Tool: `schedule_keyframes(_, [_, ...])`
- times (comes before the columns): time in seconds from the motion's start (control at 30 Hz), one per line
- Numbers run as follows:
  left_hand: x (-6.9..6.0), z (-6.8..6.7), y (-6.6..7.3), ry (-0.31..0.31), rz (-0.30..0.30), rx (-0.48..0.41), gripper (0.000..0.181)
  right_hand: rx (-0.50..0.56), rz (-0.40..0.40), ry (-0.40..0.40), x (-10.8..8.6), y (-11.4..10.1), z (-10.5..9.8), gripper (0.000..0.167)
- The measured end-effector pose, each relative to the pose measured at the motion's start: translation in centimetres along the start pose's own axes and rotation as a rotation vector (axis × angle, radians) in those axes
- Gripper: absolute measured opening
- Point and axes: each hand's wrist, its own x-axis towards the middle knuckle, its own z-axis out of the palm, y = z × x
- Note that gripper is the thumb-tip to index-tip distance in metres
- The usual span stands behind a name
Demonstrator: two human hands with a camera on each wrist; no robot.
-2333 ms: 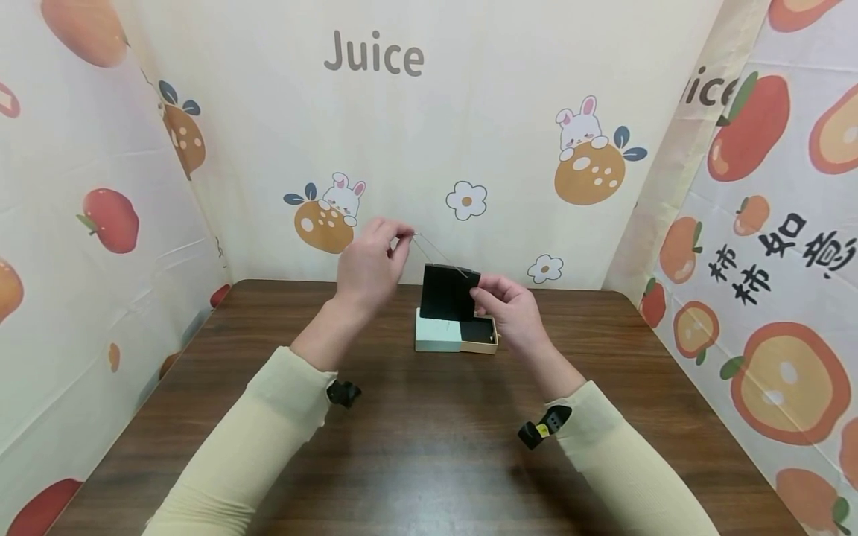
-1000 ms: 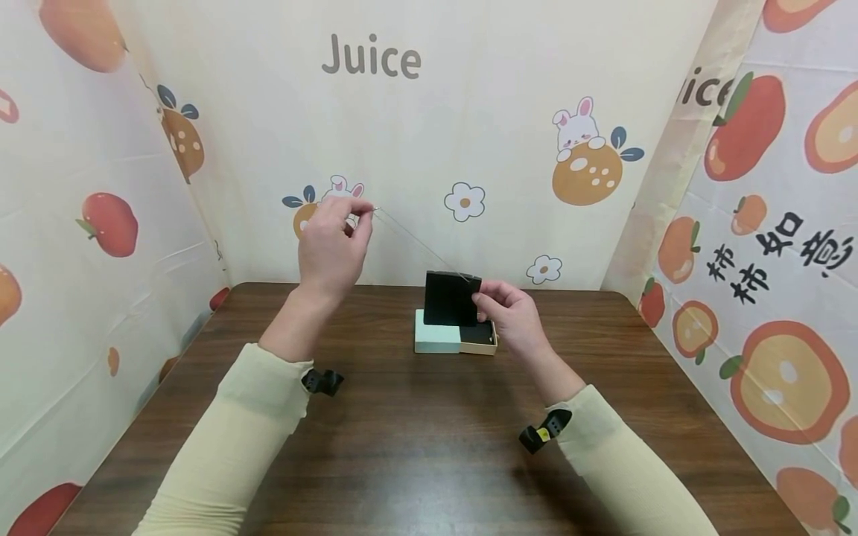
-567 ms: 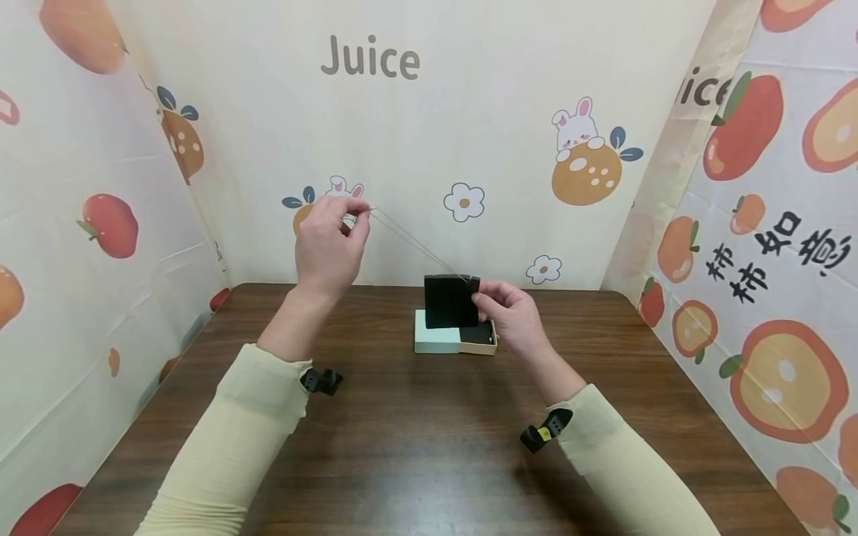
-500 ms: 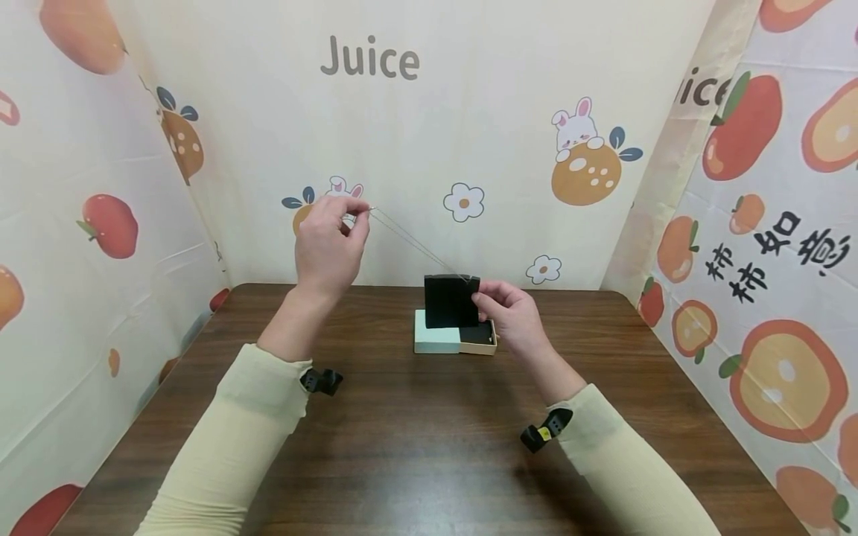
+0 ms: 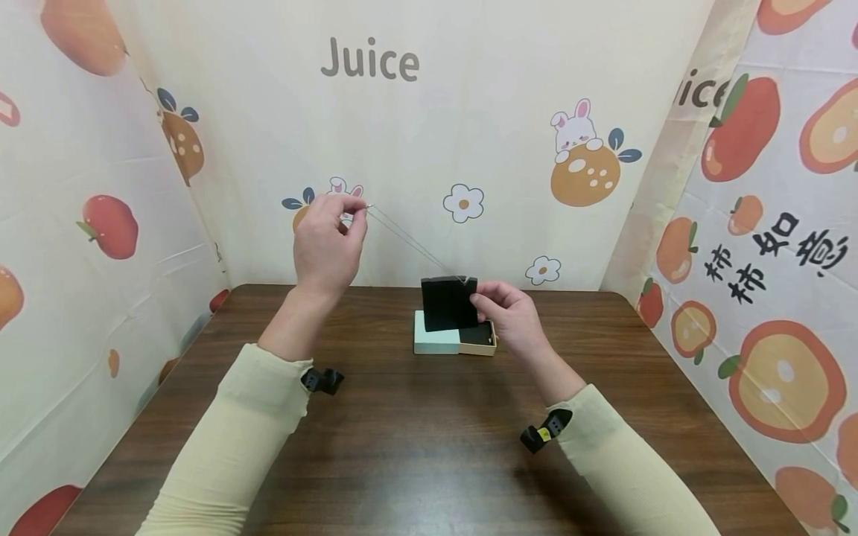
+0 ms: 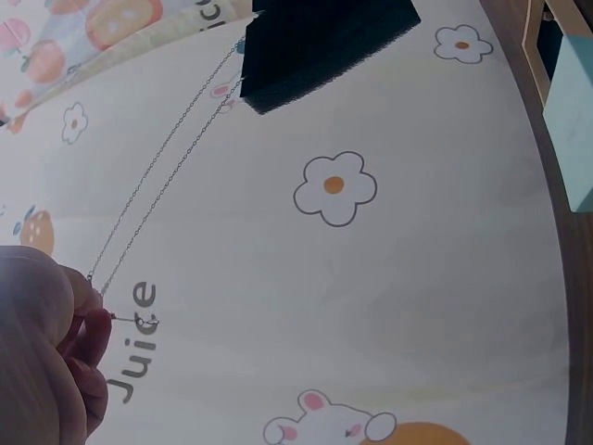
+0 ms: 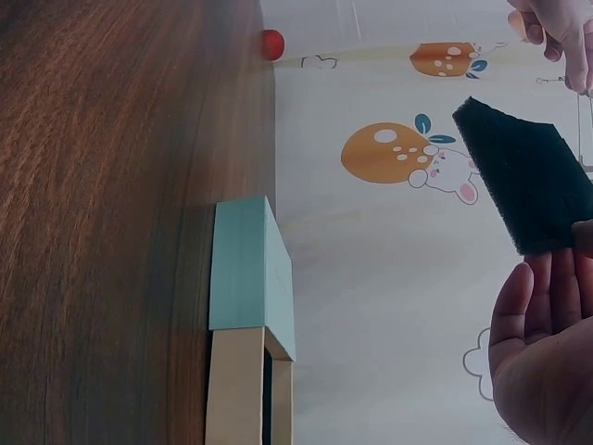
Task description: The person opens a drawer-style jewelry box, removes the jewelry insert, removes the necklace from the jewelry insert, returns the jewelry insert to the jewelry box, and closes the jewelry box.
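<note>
In the head view my left hand (image 5: 328, 242) is raised, pinching one end of a thin silver necklace (image 6: 165, 146) between thumb and forefinger. A short clasp end (image 6: 139, 321) sticks out past the fingertips. Two strands run slanting down to the top edge of a square black jewelry pad (image 5: 447, 304), near its right corner. My right hand (image 5: 506, 309) grips that pad by its right edge, thumb in front, and holds it upright above the table. The part of the necklace at the pad's far side is hidden.
Behind and below the pad, a mint-green box sleeve (image 5: 437, 339) lies on the brown wooden table (image 5: 402, 432). Its tan tray (image 5: 477, 350), black inside, is partly slid out to the right. Printed cloth walls (image 5: 496, 134) stand behind and at both sides.
Over the earlier frames my left hand moved up and left, drawing the strands longer from the pad. My right hand and the pad sank slightly. In the last half second little moved; the pad tilted slightly.
</note>
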Motion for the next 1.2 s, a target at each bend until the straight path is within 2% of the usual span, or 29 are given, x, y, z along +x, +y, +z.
schedule_keyframes(0.37, [-0.1, 0.0, -0.1, 0.026, -0.011, -0.01, 0.02, -0.002, -0.018, -0.021, -0.2, 0.1, -0.1, 0.006])
schedule_keyframes(0.67, [0.4, -0.5, -0.4, 0.079, -0.015, -0.062, 0.02, -0.014, 0.025, 0.01, -0.3, 0.3, -0.4, 0.006])
schedule_keyframes(0.8, [0.4, -0.5, -0.6, 0.036, -0.026, -0.063, 0.019, 0.007, 0.032, 0.023, -0.2, 0.5, -0.5, 0.012])
schedule_keyframes(0.93, [0.3, -0.6, -1.0, -0.026, -0.066, -0.039, 0.017, 0.018, 0.028, 0.023, -0.2, 0.5, -0.5, 0.017])
schedule_keyframes(1.2, [-0.1, -0.9, -2.1, -0.123, -0.123, -0.015, 0.017, 0.028, 0.035, 0.032, 0.0, 0.7, -0.5, 0.013])
